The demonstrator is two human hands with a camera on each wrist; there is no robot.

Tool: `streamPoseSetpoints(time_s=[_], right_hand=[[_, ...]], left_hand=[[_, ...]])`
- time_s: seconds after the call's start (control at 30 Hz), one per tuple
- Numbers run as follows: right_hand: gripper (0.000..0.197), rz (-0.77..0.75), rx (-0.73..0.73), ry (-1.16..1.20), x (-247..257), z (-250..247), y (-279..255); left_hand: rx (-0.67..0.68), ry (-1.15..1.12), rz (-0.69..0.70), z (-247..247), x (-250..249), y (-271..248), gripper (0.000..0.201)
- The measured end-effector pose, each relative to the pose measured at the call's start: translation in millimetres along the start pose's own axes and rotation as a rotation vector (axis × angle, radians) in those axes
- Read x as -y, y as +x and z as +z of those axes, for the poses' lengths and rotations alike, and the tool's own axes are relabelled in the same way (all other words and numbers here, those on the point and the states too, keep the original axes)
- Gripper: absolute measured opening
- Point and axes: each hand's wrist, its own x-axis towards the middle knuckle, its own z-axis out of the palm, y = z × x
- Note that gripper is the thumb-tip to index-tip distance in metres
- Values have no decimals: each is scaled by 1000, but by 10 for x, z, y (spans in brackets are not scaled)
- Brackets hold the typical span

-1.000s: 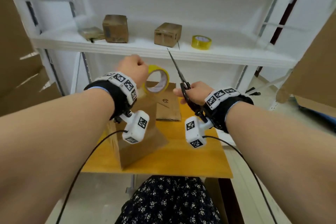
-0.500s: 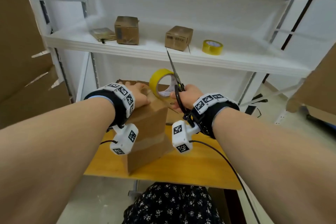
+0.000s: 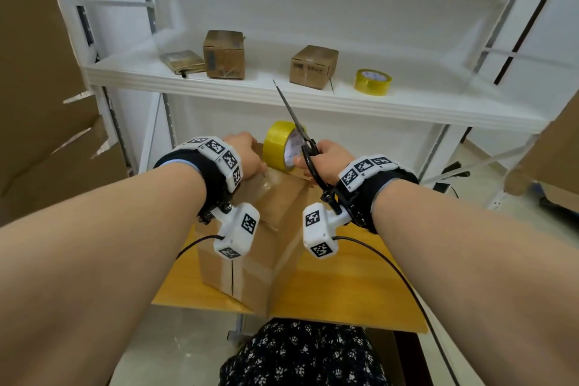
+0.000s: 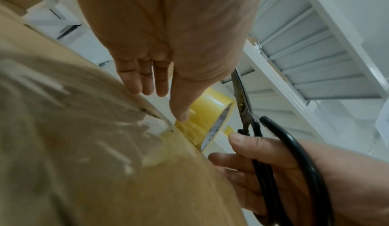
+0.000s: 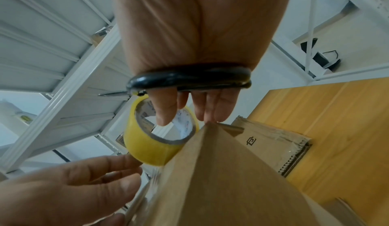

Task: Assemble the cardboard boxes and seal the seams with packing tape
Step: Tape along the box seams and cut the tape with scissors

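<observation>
A brown cardboard box stands tilted on the wooden table, with clear tape over its front seam. My left hand lies on the box top; in the left wrist view its fingers are straight and the thumb presses the tape end onto the box at its far edge. My right hand holds the yellow tape roll just beyond that edge, one finger inside the roll. Black-handled scissors hang on the same hand, blades closed and pointing up; their handle loops round the fingers.
The table has a flattened carton behind the box. A white shelf above carries two small boxes, a flat cardboard piece and a second yellow tape roll. Large cardboard sheets lean at left and right.
Both hands came down from mid-air onto the box top. The left hand went from a raised fist to pressing flat, and the roll now sits at the box's far edge.
</observation>
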Motion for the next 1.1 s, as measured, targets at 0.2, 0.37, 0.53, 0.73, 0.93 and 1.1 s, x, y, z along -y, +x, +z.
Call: streamPoseSetpoints(time_s=[0.2, 0.37, 0.53, 0.73, 0.93, 1.1], right_hand=[[53, -26, -85, 89, -53, 51, 30], [53, -42, -132, 246, 107, -1, 23], [38, 25, -72, 287, 335, 9, 45], [30, -74, -189, 431, 358, 171, 98], [36, -155, -268, 463, 311, 241, 68], [37, -198, -295, 422, 294, 197, 98]], left_hand=[[94, -34, 77, 18, -56, 3, 41], [179, 88, 146, 20, -90, 14, 45], [206, 142, 159, 26, -128, 35, 37], [205, 198, 167, 29, -123, 12, 29], [184, 143, 156, 53, -109, 0, 33], [193, 134, 114, 43, -98, -2, 43]])
